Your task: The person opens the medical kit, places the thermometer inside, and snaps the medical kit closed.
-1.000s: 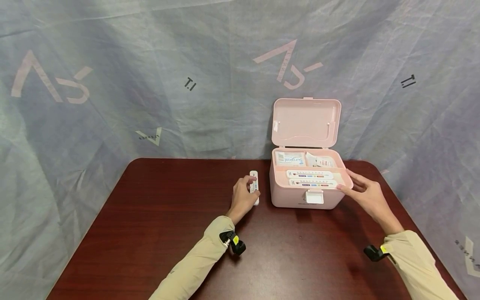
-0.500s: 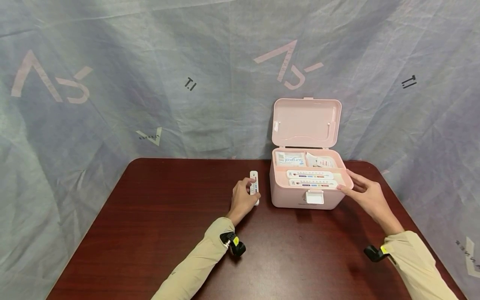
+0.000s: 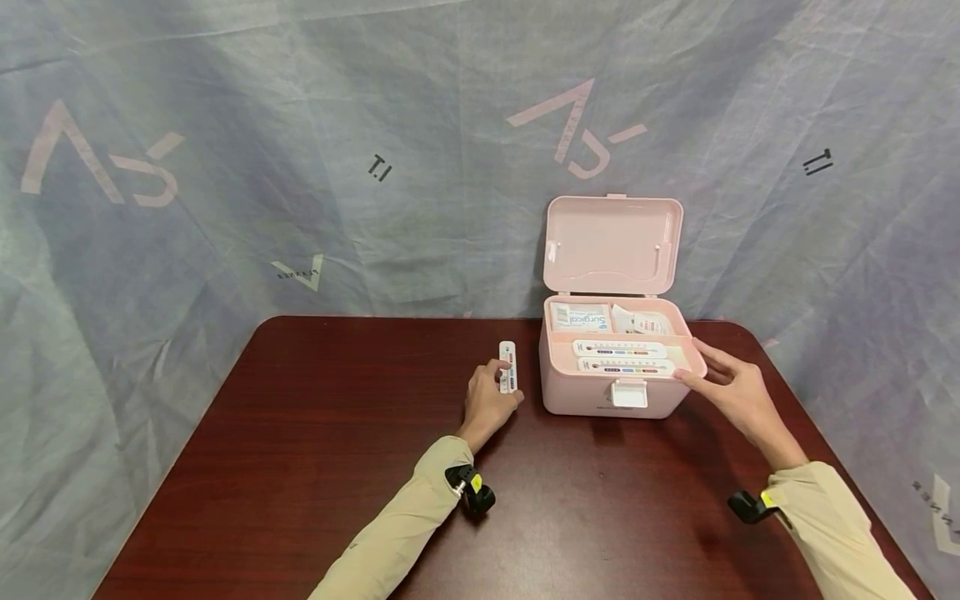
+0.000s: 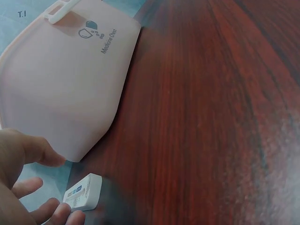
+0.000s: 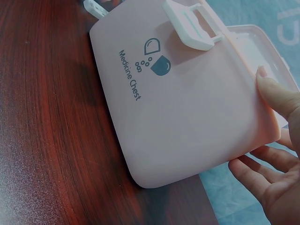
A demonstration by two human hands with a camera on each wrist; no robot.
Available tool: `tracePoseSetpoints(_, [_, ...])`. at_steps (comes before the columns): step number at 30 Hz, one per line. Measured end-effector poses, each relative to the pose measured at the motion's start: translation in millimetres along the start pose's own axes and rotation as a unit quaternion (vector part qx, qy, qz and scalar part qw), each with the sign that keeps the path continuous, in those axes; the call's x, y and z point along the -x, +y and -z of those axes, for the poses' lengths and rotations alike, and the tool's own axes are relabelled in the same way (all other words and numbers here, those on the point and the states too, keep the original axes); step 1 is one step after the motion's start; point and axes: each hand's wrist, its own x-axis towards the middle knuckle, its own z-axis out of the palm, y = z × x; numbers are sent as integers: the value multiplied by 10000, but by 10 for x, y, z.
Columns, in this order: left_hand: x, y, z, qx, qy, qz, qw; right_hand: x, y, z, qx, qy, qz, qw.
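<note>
A white thermometer strip (image 3: 507, 353) with coloured marks lies lengthwise on the table, left of an open pink medicine chest (image 3: 585, 396). My left hand (image 3: 489, 402) is over its near end; in the left wrist view its thumb stands apart from the thermometer (image 4: 84, 193), while the fingertips are right at its side. My right hand (image 3: 738, 396) holds the chest's front right corner, thumb (image 5: 272, 91) over the rim and fingers against the outer side. Two similar thermometers, one (image 3: 619, 349) behind the other (image 3: 626, 367), lie in the chest's front compartment.
The chest's lid (image 3: 611, 246) stands raised at the back. A packet marked Surgical (image 3: 581, 317) and white packets (image 3: 641, 322) fill the rear compartments. A white latch (image 3: 628, 393) hangs on the front. Grey fabric (image 3: 420, 208) hangs behind the dark red table (image 3: 337, 417).
My left thumb has come away from the thermometer, and the left hand has shifted slightly toward me. The right hand and the chest have stayed put.
</note>
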Motion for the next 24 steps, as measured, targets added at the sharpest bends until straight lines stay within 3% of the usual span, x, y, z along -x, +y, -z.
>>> tracePoseSetpoints(12, [-16, 17, -98, -343, -85, 369, 9987, -2, -1, -7, -31, 4, 28, 10000])
tracePoseSetpoints(24, [-47, 29, -103, -562, -269, 371, 9974, -2, -6, -4, -20, 20, -9, 10000])
